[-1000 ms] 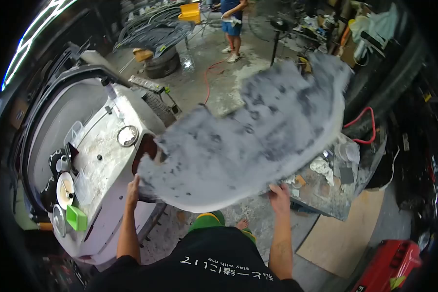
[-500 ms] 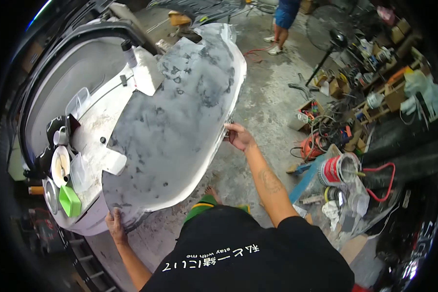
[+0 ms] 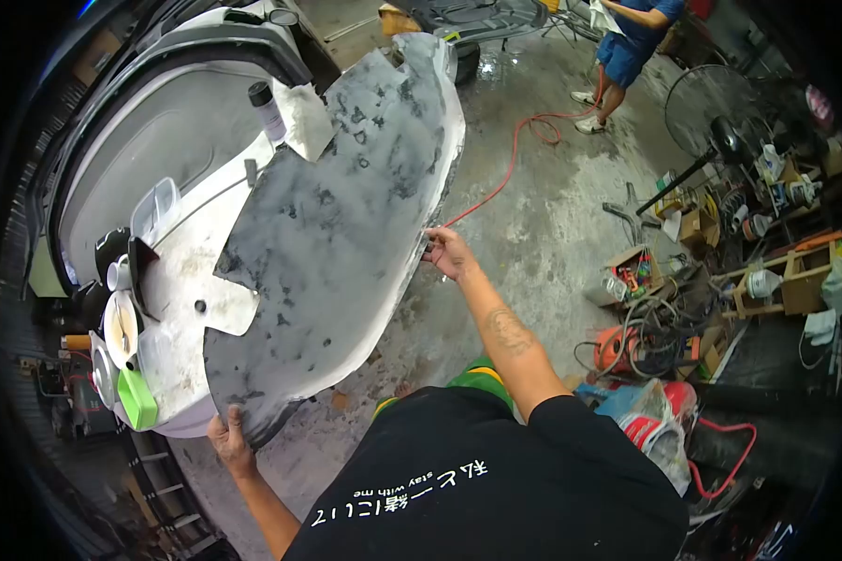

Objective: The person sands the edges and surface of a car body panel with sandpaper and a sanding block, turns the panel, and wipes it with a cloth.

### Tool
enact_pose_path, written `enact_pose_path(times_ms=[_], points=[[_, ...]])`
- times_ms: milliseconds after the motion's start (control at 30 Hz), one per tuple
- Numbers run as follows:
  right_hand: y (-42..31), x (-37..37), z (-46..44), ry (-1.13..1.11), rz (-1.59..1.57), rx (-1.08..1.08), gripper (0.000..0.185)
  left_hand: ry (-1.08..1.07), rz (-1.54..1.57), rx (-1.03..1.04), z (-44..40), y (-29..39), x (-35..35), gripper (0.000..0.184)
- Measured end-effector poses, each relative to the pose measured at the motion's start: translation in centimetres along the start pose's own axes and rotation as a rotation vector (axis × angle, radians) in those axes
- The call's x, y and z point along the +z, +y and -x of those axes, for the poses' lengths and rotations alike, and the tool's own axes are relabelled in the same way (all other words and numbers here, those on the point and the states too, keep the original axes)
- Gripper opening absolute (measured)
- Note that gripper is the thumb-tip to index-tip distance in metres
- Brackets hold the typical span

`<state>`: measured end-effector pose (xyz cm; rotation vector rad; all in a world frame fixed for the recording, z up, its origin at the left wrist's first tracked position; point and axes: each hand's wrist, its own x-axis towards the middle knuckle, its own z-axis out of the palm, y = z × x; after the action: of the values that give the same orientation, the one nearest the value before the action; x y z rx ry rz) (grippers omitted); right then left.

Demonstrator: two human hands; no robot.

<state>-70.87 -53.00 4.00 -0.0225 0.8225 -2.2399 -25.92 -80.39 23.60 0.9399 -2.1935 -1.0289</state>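
A large grey car body panel (image 3: 346, 224), patchy with dark spots and pale along its curved edge, spans the middle of the view. Its near lower corner is gripped by my left hand (image 3: 232, 441), thumb on top and the other fingers partly hidden underneath. Farther up, my right hand (image 3: 447, 252) is closed on the white curved edge, its fingertips tucked behind. The panel lies over a pale, dusty car surface (image 3: 178, 309). Just beyond its notched side stands a black-capped spray can (image 3: 267, 110) beside a whitish sheet (image 3: 304, 117).
A green tray (image 3: 137, 400), a cup (image 3: 118, 273) and a clear container (image 3: 155, 210) sit on the car surface at left. Tools, boxes and a red-labelled bucket (image 3: 650, 435) crowd the right. A red hose (image 3: 515, 154) crosses the floor towards another person (image 3: 627, 61).
The view has shifted, showing more of the other person, who holds a white cloth, and the red hose. Both my hands stay on the panel, which has turned slightly.
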Motion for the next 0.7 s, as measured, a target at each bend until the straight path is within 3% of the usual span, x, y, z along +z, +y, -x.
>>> enact_pose_path(times_ms=[167,233,333,500,600,667,700], points=[[-6.9,-4.5,-7.8,-0.012,-0.016,0.086,0.035,0.15,0.024,0.101,-2.3,3.5,10.1,0.037],[-10.4,-4.4,-9.5,0.014,0.054,0.094,0.046,0.058,0.085,-0.026,-2.6,9.6,13.0,0.036],[-14.1,-6.2,-13.0,-0.01,0.074,0.169,0.066,0.045,0.178,-0.134,-3.5,13.4,17.6,0.034],[-16.5,-7.7,-18.2,-0.028,0.048,0.226,0.072,0.155,0.187,-0.263,-3.7,19.9,23.6,0.031],[-17.5,-10.3,-23.2,0.067,0.026,0.224,0.06,0.198,0.32,-0.256,-5.1,22.2,26.2,0.031],[-19.0,-13.0,-26.2,0.239,1.339,-0.542,0.063,0.165,0.315,-0.221,-6.1,21.9,26.9,0.032],[-20.7,-12.7,-26.8,0.247,1.352,-0.553,0.063,0.159,0.333,-0.218,-6.6,21.5,27.0,0.032]])
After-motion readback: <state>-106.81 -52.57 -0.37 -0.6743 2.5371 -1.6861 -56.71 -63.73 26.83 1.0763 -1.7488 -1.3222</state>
